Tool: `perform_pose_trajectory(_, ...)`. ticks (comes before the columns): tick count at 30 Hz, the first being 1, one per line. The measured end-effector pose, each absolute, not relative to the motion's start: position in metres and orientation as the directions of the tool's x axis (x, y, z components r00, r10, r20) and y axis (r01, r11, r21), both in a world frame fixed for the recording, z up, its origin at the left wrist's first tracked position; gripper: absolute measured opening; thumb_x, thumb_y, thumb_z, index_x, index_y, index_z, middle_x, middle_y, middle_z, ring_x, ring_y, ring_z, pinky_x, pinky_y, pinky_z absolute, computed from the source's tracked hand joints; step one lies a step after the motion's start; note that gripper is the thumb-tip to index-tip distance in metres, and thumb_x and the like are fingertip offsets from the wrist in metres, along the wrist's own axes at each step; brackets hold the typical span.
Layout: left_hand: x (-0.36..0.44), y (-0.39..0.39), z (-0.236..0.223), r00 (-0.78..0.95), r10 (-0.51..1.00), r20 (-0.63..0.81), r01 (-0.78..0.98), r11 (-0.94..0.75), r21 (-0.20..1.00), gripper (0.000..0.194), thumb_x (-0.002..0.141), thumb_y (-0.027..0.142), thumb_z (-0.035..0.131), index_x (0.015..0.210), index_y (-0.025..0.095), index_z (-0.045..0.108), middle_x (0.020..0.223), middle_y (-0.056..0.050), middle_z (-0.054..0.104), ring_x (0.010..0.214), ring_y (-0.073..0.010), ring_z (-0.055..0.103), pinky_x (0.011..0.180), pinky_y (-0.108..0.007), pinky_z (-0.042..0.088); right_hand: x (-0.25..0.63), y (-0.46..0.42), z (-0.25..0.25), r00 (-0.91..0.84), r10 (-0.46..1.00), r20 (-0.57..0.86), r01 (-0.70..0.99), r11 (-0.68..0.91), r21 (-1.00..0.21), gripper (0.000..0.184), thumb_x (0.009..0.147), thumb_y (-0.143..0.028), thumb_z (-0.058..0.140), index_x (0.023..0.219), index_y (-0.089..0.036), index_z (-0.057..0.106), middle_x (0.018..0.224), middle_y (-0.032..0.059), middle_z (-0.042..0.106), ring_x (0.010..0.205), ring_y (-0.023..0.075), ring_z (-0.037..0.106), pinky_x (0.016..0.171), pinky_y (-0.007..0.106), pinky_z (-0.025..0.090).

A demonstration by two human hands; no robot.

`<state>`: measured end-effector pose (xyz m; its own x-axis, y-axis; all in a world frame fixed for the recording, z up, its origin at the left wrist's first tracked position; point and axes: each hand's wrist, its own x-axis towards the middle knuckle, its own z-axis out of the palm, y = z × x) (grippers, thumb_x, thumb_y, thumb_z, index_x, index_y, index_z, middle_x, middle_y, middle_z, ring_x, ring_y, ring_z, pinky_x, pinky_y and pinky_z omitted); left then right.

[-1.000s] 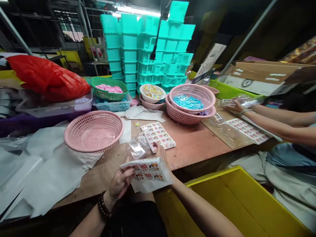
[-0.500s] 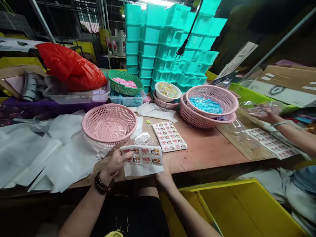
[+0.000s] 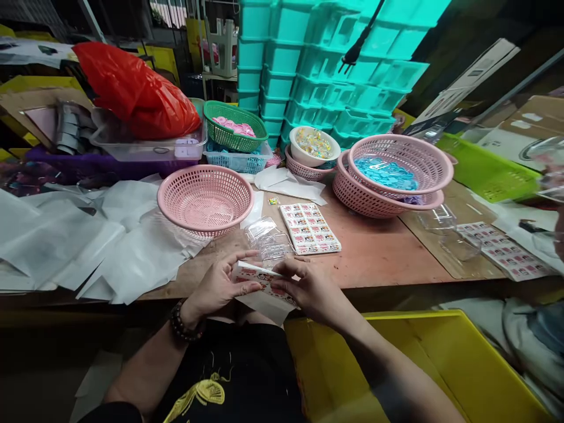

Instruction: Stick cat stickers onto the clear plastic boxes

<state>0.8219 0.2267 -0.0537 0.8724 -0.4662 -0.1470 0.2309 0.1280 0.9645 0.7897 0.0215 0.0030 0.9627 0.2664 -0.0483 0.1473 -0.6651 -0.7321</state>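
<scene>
A printed sticker sheet [image 3: 267, 281] with cartoon animals is held between both hands at the table's front edge, its blank lower part hanging down. My left hand [image 3: 218, 288] pinches its left side between thumb and fingers. My right hand [image 3: 311, 288] grips the upper right part, thumb and fingertips on the sheet. Just beyond the hands lie clear plastic cases [image 3: 268, 238]. To their right is a stack of printed sticker sheets [image 3: 311, 229]. A pink basket [image 3: 205, 226] stands behind my left hand.
White backing paper [image 3: 127, 252] covers the table's left. Pink baskets with blue pieces [image 3: 383, 176] and a white bowl [image 3: 312, 154] stand behind. A yellow bin [image 3: 423, 358] is below at right. A co-worker's hand [image 3: 559, 232] shows partly at the right edge.
My right hand has risen from below the table edge and taken hold of the sheet. The sheet now tilts between both hands. The camera view has shifted; the co-worker's hand has moved right.
</scene>
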Motion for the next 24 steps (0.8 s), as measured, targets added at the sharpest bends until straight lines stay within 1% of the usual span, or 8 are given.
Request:
perform_pose_trajectory(5, 0.821, 0.218, -0.061, 0.878, -0.461, -0.133, 0.241, 0.184, 0.953, 0.039, 0.070, 0.046, 0.084, 0.085, 0.010, 0.079, 0.080, -0.009, 0.078, 0.068, -0.0168, 0.070, 0.066, -0.026, 0.058, 0.788, 0.016, -0.001, 0.960, 0.274, -0.062, 0.100, -0.538, -0.837, 0.015, 0.084, -0.029, 0.067, 0.096, -0.021, 0.066, 0.083, 0.0020, 0.070, 0.072, 0.0150, 0.062, 0.060, 0.025, 0.046)
perform_pose_trajectory(10, 0.819, 0.215, -0.065, 0.903, -0.398, -0.162, 0.241, 0.157, 0.958, 0.044, 0.069, 0.049, 0.083, 0.084, 0.009, 0.078, 0.075, -0.008, 0.077, 0.064, -0.0168, 0.068, 0.062, -0.026, 0.056, 0.786, 0.017, -0.011, 0.987, 0.154, 0.043, 0.114, -0.487, -0.866, 0.013, 0.084, -0.033, 0.068, 0.079, -0.021, 0.067, 0.075, 0.0006, 0.070, 0.071, 0.0146, 0.063, 0.067, 0.027, 0.050)
perform_pose_trajectory(14, 0.819, 0.215, -0.065, 0.882, -0.425, -0.204, 0.292, 0.152, 0.944, 0.050, 0.063, 0.040, 0.089, 0.102, 0.012, 0.076, 0.087, -0.008, 0.079, 0.074, -0.0190, 0.072, 0.072, -0.030, 0.058, 0.787, 0.017, -0.019, 0.984, 0.157, 0.086, 0.160, -0.550, -0.820, 0.015, 0.089, -0.032, 0.062, 0.082, -0.021, 0.070, 0.074, 0.0003, 0.073, 0.067, 0.0144, 0.065, 0.062, 0.026, 0.051)
perform_pose_trajectory(16, 0.820, 0.214, -0.067, 0.865, -0.456, -0.209, 0.313, 0.163, 0.936, 0.044, 0.067, 0.041, 0.087, 0.098, 0.012, 0.077, 0.088, -0.008, 0.078, 0.076, -0.0191, 0.071, 0.074, -0.030, 0.057, 0.786, 0.018, -0.024, 0.939, 0.154, 0.309, 0.329, -0.668, -0.667, 0.014, 0.091, -0.029, 0.062, 0.082, -0.022, 0.071, 0.080, 0.0018, 0.075, 0.071, 0.0154, 0.067, 0.070, 0.030, 0.053)
perform_pose_trajectory(18, 0.821, 0.212, -0.072, 0.860, -0.461, -0.219, 0.332, 0.181, 0.926, 0.038, 0.069, 0.043, 0.085, 0.087, 0.011, 0.077, 0.084, -0.008, 0.078, 0.073, -0.0180, 0.070, 0.072, -0.028, 0.056, 0.782, 0.020, -0.031, 0.771, 0.234, 0.592, 0.505, -0.790, -0.347, 0.007, 0.088, -0.022, 0.065, 0.085, -0.023, 0.071, 0.094, 0.0049, 0.076, 0.084, 0.0182, 0.069, 0.089, 0.039, 0.050)
perform_pose_trajectory(21, 0.820, 0.211, -0.082, 0.852, -0.462, -0.247, 0.374, 0.207, 0.904, 0.039, 0.065, 0.045, 0.087, 0.076, 0.010, 0.075, 0.075, -0.007, 0.076, 0.067, -0.0148, 0.066, 0.068, -0.025, 0.053, 0.774, 0.024, -0.041, 0.500, 0.480, 0.721, 0.647, -0.760, 0.058, 0.013, 0.086, -0.011, 0.063, 0.092, -0.021, 0.069, 0.102, 0.0069, 0.076, 0.094, 0.0189, 0.068, 0.109, 0.046, 0.036)
perform_pose_trajectory(22, 0.819, 0.211, -0.085, 0.838, -0.485, -0.251, 0.387, 0.203, 0.899, 0.040, 0.064, 0.045, 0.088, 0.076, 0.010, 0.075, 0.074, -0.006, 0.075, 0.066, -0.0143, 0.066, 0.068, -0.024, 0.052, 0.771, 0.025, -0.043, 0.464, 0.523, 0.715, 0.683, -0.725, 0.087, 0.014, 0.086, -0.010, 0.061, 0.094, -0.020, 0.067, 0.100, 0.0062, 0.076, 0.092, 0.0181, 0.068, 0.111, 0.045, 0.035)
perform_pose_trajectory(24, 0.816, 0.214, -0.089, 0.792, -0.552, -0.260, 0.406, 0.159, 0.900, 0.040, 0.066, 0.045, 0.087, 0.081, 0.010, 0.076, 0.079, -0.007, 0.076, 0.070, -0.0150, 0.066, 0.070, -0.025, 0.052, 0.768, 0.024, -0.046, 0.494, 0.476, 0.727, 0.708, -0.706, -0.018, 0.015, 0.087, -0.008, 0.057, 0.094, -0.020, 0.064, 0.093, 0.0034, 0.076, 0.086, 0.0162, 0.069, 0.109, 0.044, 0.036)
